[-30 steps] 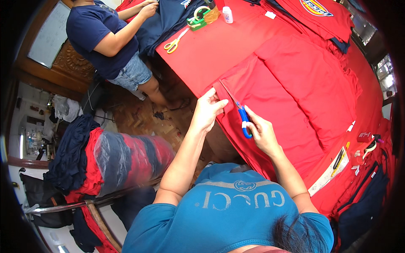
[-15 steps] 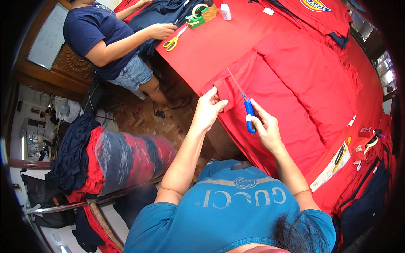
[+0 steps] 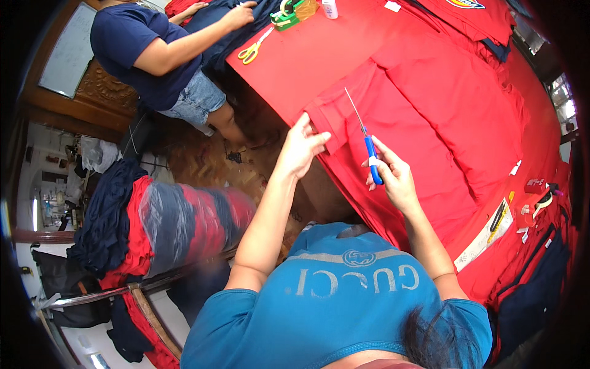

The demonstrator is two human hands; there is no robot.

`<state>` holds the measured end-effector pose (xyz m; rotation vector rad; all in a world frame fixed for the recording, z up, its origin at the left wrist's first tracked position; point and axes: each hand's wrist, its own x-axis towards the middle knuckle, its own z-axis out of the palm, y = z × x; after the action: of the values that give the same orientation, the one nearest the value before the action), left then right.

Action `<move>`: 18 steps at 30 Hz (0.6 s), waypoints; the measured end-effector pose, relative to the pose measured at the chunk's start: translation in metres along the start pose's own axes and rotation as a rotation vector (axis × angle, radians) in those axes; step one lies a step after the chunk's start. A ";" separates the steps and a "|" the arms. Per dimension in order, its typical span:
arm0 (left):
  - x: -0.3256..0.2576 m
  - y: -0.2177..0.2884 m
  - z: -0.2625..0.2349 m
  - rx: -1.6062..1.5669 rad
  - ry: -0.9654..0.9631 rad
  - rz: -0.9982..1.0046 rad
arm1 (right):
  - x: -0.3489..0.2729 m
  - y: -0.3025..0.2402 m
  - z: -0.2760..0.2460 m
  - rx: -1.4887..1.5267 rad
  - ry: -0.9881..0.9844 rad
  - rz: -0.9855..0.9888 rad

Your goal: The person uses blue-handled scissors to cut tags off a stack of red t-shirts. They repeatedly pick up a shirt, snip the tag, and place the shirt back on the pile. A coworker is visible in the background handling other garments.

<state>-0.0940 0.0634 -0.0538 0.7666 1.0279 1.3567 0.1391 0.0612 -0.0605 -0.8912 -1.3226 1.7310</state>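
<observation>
The left hand [image 3: 302, 147] rests at the near-left edge of the counter [image 3: 307, 58], fingers pinching the folded corner of a red garment [image 3: 430, 117] where it meets the counter edge. The right hand [image 3: 393, 178] is closed around the blue handle of a thin pointed tool [image 3: 365, 144], whose metal shaft rises tilted toward the far side, its tip over the red garment; whether the tip touches the cloth cannot be told. The red garment lies flat across most of the counter, from the near-left edge to the right side, with a second red panel layered upon it toward the right. At the far-left corner of the counter lie yellow-handled scissors [image 3: 251, 52], with a green tape dispenser [image 3: 286, 15] and a small white bottle [image 3: 330, 8] just beyond them. Another person in a dark blue shirt [image 3: 138, 52] sits at the far-left end, one hand [image 3: 236, 15] on dark blue fabric [image 3: 230, 34] there. Along the near-right edge of the counter lie a white paper strip [image 3: 482, 243], a dark pen [image 3: 495, 216] and small red items [image 3: 533, 203]. Left of the counter, below it, a heap of dark blue and red cloth [image 3: 153, 224] sits on a metal rail [image 3: 129, 289].
</observation>
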 end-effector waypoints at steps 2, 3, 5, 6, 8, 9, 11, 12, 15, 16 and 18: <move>0.005 -0.003 -0.007 -0.065 0.047 -0.030 | -0.006 0.004 -0.005 -0.037 0.004 0.006; 0.009 -0.005 -0.012 -0.104 0.084 -0.057 | -0.008 0.005 -0.005 -0.032 0.018 0.025; 0.014 -0.009 -0.020 -0.137 0.118 -0.091 | -0.013 0.004 -0.005 -0.023 0.046 0.063; 0.016 -0.010 -0.021 -0.155 0.133 -0.111 | -0.015 0.008 -0.006 -0.099 0.044 0.024; 0.018 -0.012 -0.024 -0.158 0.127 -0.119 | -0.017 0.020 -0.008 -0.252 0.037 -0.055; 0.019 -0.011 -0.024 -0.160 0.122 -0.123 | -0.017 0.025 -0.007 -0.331 0.029 -0.115; 0.018 -0.011 -0.020 -0.159 0.108 -0.103 | -0.017 0.033 -0.004 -0.490 0.011 -0.237; 0.018 -0.010 -0.019 -0.160 0.102 -0.091 | -0.017 0.032 -0.003 -0.624 -0.018 -0.266; 0.020 -0.018 -0.022 -0.199 0.172 -0.031 | -0.014 0.029 0.003 -0.836 -0.071 -0.251; 0.020 -0.019 -0.024 -0.214 0.165 -0.037 | -0.014 0.028 0.006 -0.876 -0.074 -0.216; 0.020 -0.022 -0.026 -0.244 0.153 -0.049 | -0.012 0.032 0.009 -0.860 -0.045 -0.251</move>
<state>-0.1102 0.0780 -0.0868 0.4590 0.9712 1.4830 0.1323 0.0415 -0.0885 -1.0688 -2.1558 0.9620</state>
